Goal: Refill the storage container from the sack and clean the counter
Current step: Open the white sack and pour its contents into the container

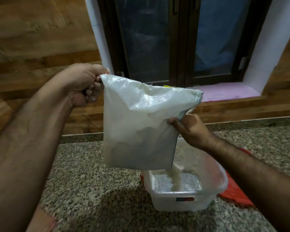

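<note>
Right now, by label:

Sack: a white woven-plastic sack with a fine grid weave and a shiny sheen hangs in mid-air at the centre of the frame, above the counter. It is flat and roughly rectangular, creased and slack. Its long axis runs top to bottom, tilted so that the lower right corner points down at the container.

Rice: a thin stream of pale grains falls from that lower right corner into the container.

Storage container: a clear, rounded-rectangular plastic tub stands upright on the counter at lower centre-right, mouth up, with a shallow layer of grains on its floor and a small dark label on its near wall.

Left hand: the left hand, at upper left of centre, grips the sack's top left corner with curled fingers.

Right hand: the right hand, right of centre, pinches the sack's right edge between thumb and fingers, above the container.

Counter: speckled grey-brown granite, polished, fills the lower frame.

Red item: a flat red plastic piece lies under and beside the container's right side; what it is I cannot tell.

Wall: glossy wood-grain panels fill the upper left.

Window: a dark-framed window sits at top centre, with a pale purple sill.
</note>
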Action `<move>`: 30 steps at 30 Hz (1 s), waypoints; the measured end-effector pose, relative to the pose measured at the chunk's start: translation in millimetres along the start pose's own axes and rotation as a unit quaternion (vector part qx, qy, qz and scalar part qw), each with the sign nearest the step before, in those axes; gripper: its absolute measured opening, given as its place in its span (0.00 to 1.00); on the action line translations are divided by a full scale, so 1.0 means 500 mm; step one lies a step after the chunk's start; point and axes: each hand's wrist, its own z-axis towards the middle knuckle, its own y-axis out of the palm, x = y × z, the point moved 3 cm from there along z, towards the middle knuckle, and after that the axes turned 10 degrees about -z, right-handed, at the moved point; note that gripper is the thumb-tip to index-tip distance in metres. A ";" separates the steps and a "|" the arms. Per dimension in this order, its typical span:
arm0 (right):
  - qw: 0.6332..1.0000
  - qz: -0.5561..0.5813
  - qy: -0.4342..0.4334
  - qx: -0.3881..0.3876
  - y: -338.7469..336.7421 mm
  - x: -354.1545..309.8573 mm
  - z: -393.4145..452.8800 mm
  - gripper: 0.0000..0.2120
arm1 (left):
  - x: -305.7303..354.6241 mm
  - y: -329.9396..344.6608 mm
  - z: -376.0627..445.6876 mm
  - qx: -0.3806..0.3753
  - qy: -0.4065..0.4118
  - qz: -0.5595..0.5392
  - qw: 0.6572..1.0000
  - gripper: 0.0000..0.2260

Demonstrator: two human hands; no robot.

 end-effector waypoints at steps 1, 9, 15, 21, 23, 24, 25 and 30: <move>1.000 -0.014 -0.003 0.006 0.002 0.012 -0.004 0.24 | 0.002 0.010 0.000 -0.003 -0.001 0.008 1.000 0.24; 1.000 -0.001 -0.004 -0.018 -0.004 0.062 -0.037 0.29 | 0.021 0.065 0.019 -0.013 -0.011 0.057 0.998 0.24; 0.993 0.003 0.056 -0.106 -0.008 0.089 -0.068 0.34 | 0.028 0.121 0.031 -0.003 -0.016 0.111 0.994 0.25; 0.980 0.009 0.101 -0.169 -0.008 0.088 -0.099 0.21 | 0.032 0.185 0.036 0.019 -0.003 0.155 0.988 0.25; 0.977 0.010 0.106 -0.186 -0.010 0.088 -0.116 0.16 | 0.033 0.206 0.036 0.023 0.000 0.185 0.983 0.23; 0.975 0.012 0.109 -0.191 -0.009 0.091 -0.124 0.13 | 0.034 0.215 0.036 0.026 0.001 0.200 0.979 0.22; 0.973 0.004 0.115 -0.200 -0.011 0.095 -0.128 0.16 | 0.034 0.224 0.036 0.027 0.002 0.215 0.976 0.21; 0.891 -0.148 0.187 -0.386 -0.072 0.100 -0.134 0.36 | 0.034 0.266 0.040 0.020 0.025 0.284 0.958 0.17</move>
